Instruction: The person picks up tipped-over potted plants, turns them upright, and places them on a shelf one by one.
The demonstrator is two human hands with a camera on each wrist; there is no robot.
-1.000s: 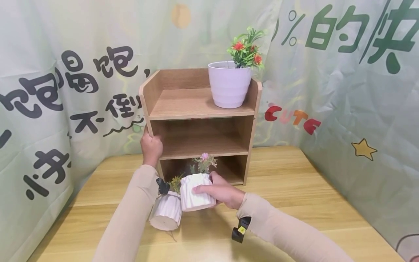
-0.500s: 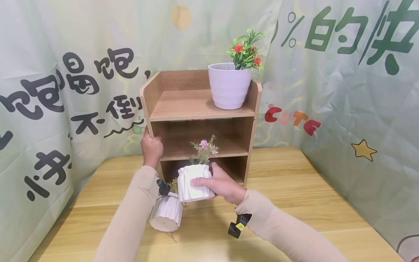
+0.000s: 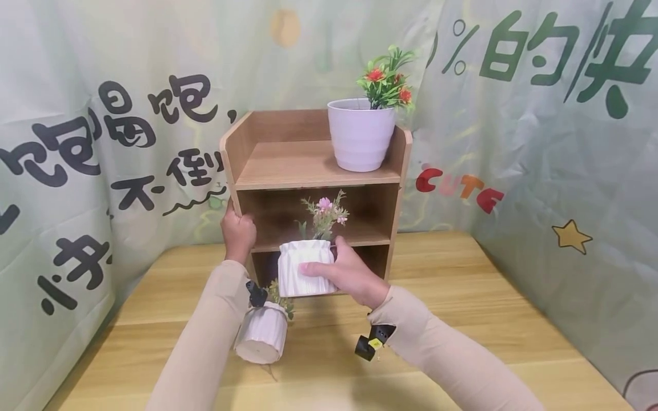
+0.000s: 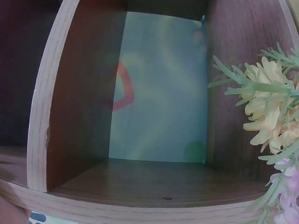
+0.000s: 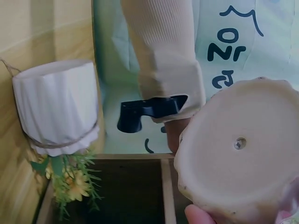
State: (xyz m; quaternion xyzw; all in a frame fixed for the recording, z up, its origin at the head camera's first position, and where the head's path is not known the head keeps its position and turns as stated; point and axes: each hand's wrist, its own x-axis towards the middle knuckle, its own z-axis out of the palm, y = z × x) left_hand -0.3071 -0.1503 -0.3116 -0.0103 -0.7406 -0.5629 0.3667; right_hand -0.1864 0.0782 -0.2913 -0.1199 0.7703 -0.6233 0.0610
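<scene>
My right hand (image 3: 357,274) grips a white fluted flowerpot (image 3: 308,289) with pink flowers (image 3: 325,205), thumb across its near side. The pot is held upright in the air before the wooden shelf (image 3: 313,185), level with its middle board. The right wrist view shows its pale underside (image 5: 243,163) with a small central hole. My left hand (image 3: 239,234) holds the shelf's left side panel, its fingers partly hidden behind it. A second white fluted flowerpot (image 3: 261,331) with yellow flowers (image 5: 77,184) lies on its side on the table, base towards me, beside my left forearm.
A larger white flowerpot (image 3: 361,137) with red flowers stands on the shelf's top right. The wooden table (image 3: 462,319) extends to both sides of the shelf. Printed curtains (image 3: 534,148) hang behind and beside the table.
My right hand has raised the pink-flowered pot from near the lower compartment to the middle one, and the pot is more upright. The left hand keeps its place on the side panel.
</scene>
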